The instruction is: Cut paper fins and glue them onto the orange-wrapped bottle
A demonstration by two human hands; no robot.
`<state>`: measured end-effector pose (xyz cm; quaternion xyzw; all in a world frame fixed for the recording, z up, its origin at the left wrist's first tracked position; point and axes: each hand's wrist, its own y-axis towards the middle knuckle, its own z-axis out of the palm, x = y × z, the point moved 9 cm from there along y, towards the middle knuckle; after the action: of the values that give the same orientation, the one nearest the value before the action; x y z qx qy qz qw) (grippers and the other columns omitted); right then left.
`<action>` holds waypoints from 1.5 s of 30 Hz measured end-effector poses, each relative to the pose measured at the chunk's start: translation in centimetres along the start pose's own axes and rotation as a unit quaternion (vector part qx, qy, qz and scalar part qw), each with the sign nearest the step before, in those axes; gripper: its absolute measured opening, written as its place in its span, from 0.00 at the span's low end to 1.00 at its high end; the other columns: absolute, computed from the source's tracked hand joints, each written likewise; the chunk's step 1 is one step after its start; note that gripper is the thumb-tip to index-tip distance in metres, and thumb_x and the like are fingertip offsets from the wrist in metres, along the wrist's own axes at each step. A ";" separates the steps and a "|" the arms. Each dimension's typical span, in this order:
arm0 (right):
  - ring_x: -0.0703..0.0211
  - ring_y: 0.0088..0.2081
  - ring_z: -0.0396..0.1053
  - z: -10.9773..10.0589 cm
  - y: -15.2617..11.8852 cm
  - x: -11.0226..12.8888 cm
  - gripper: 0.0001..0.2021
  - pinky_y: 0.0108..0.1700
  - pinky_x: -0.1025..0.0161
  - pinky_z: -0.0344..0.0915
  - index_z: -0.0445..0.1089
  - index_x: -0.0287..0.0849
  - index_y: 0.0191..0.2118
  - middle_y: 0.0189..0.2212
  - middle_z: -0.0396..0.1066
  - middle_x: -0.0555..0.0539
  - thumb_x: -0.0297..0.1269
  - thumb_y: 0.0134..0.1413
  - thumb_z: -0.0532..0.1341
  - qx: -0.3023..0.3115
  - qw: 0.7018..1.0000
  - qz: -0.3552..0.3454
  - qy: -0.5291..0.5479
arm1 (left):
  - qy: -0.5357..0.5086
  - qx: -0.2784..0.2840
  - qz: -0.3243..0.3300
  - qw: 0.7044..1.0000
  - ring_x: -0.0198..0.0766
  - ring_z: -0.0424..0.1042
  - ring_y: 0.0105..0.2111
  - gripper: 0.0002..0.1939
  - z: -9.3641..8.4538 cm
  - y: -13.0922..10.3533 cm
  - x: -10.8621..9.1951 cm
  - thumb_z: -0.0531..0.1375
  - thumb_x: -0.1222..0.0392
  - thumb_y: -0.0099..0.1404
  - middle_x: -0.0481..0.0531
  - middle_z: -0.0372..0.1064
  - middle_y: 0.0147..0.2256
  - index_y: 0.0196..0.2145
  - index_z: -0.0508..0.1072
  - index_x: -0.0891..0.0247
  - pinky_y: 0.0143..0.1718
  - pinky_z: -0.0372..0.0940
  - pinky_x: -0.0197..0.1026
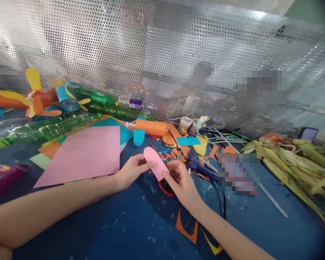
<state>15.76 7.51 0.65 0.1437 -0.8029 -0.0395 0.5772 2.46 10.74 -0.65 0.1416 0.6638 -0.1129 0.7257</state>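
Note:
Between my two hands is a pink paper strip point(156, 164) with one rounded end, held up over the blue table. My left hand point(134, 169) pinches its left edge, thumb on top. The lower right corner is gripped by my right hand point(180, 182), thumb on the face and fingers curled behind. Just under the strip lies something with a red rim point(166, 189), mostly hidden by my right hand. A large pink paper sheet point(89, 155) rests left of my left hand, on top of other coloured sheets. Beyond the strip lies a bottle wrapped in orange paper point(151, 127) with a blue rounded tab.
Green plastic bottles point(48, 127) and paper-trimmed bottles point(43, 97) lie at the left, near a magenta device point(5, 178). A blue glue gun point(202, 167) sits among paper scraps at right. Dried husks point(298, 162) are far right. A perforated metal screen point(162, 54) stands behind.

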 end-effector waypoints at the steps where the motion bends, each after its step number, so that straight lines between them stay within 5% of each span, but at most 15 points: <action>1: 0.60 0.33 0.68 0.1 0.0 0.2 0.09 0.35 0.64 0.65 0.58 0.44 0.39 0.32 0.67 0.49 0.40 0.55 0.56 0.003 1.000 -0.006 0.000 | -0.004 -0.003 -0.003 1.000 0.35 0.67 0.29 0.15 -0.1 0.0 0.1 0.61 0.53 0.55 0.52 0.70 0.32 0.35 0.71 0.69 0.33 0.62 0.37; 5: 0.62 0.30 0.67 0.2 0.0 0.6 0.06 0.34 0.65 0.64 0.60 0.44 0.34 0.29 0.66 0.50 0.39 0.56 0.55 0.011 1.000 -0.014 -0.015 | -0.044 0.001 -0.012 0.999 0.34 0.66 0.28 0.16 0.1 0.0 0.3 0.59 0.51 0.58 0.51 0.69 0.29 0.33 0.71 0.69 0.33 0.62 0.37; 10: 0.64 0.24 0.65 0.1 0.0 0.1 0.06 0.28 0.66 0.64 0.58 0.44 0.34 0.26 0.64 0.53 0.40 0.56 0.55 0.009 1.000 0.002 0.020 | -0.109 0.079 -0.016 0.991 0.40 0.69 0.34 0.22 1.5 -0.4 0.0 0.49 0.47 0.64 0.57 0.70 0.32 0.38 0.70 0.70 0.36 0.64 0.42; 18: 0.64 0.23 0.67 0.2 -0.1 -0.6 0.09 0.25 0.67 0.64 0.54 0.44 0.34 0.23 0.67 0.53 0.41 0.56 0.55 0.006 0.994 0.040 0.098 | -0.001 0.133 0.003 0.991 0.38 0.69 0.33 0.15 2.4 -0.8 -0.9 0.56 0.54 0.61 0.55 0.70 0.32 0.39 0.71 0.69 0.37 0.64 0.41; 45: 0.67 0.21 0.64 0.3 -0.1 -0.8 0.07 0.24 0.69 0.62 0.56 0.45 0.36 0.23 0.67 0.53 0.41 0.56 0.55 0.009 0.997 0.038 0.071 | 0.031 0.111 -0.005 0.993 0.34 0.70 0.29 0.11 2.1 -0.5 -0.7 0.58 0.60 0.59 0.52 0.71 0.29 0.37 0.72 0.69 0.35 0.64 0.38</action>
<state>15.67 7.60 -0.18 0.1212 -0.7652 -0.0002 0.6322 4.20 9.55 0.14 0.2213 0.6698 -0.1844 0.6844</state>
